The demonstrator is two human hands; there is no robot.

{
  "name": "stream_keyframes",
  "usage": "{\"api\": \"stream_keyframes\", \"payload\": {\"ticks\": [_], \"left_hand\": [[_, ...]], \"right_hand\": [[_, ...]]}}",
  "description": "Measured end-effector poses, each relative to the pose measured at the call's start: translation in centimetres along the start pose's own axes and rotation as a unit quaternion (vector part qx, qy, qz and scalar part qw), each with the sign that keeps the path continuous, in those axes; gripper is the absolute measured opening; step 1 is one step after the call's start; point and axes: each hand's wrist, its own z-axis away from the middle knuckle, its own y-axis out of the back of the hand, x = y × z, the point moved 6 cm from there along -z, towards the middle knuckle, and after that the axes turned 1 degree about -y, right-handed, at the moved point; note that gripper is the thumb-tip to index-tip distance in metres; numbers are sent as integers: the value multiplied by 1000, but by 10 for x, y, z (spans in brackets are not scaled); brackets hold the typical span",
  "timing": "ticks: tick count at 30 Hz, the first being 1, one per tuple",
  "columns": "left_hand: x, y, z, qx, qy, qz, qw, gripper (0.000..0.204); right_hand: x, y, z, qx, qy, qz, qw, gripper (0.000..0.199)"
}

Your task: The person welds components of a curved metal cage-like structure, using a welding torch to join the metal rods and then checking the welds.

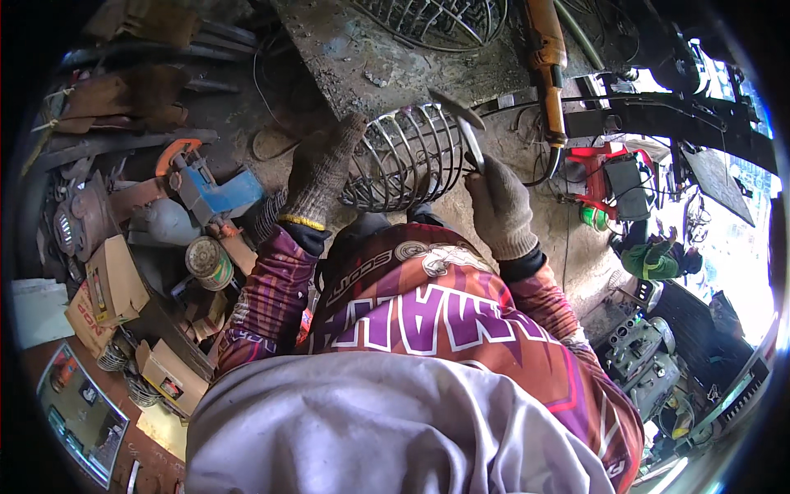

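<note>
A cage of curved metal bars [409, 156] hangs in front of me, just off the near edge of the workbench [387, 78]. My left hand [321, 169], in a grey knitted glove with a yellow cuff band, is closed at the cage's left end. My gloved right hand [502, 206] grips a chipping hammer [470, 145] by its pale handle. The hammer's dark, pointed head is over the upper right of the cage. Whether it touches the bars I cannot tell. The left fingertips are partly hidden.
On the bench lie an orange power tool [547, 70] and another round wire frame [436, 18]. A blue vise-like tool [218, 191], a paint can [209, 262] and cardboard boxes [111, 288] crowd the left. To the right are a red stand [588, 177] and a person in green [654, 259].
</note>
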Motion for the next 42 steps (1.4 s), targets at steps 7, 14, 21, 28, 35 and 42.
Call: {"api": "stream_keyframes", "payload": {"ticks": [7,14,21,28,35,42], "left_hand": [[-5,-6,4,-8,-19,-6,1000,51],[4,6,7,33,104,84,991,44],[-8,1,1,80,-183,7,980,28],[-15,-3,-5,66,-223,-71,970,46],[0,0,1,54,-171,-127,976,44],[-2,1,-3,51,-148,-98,983,43]], "right_hand": [[-16,5,3,36,113,96,988,25],[-6,3,-7,-4,142,116,983,28],[-9,0,-9,-27,146,148,978,30],[-4,1,-7,-23,140,156,977,32],[-6,-1,-10,-51,143,195,969,32],[-4,-4,-15,-63,141,182,971,29]]}}
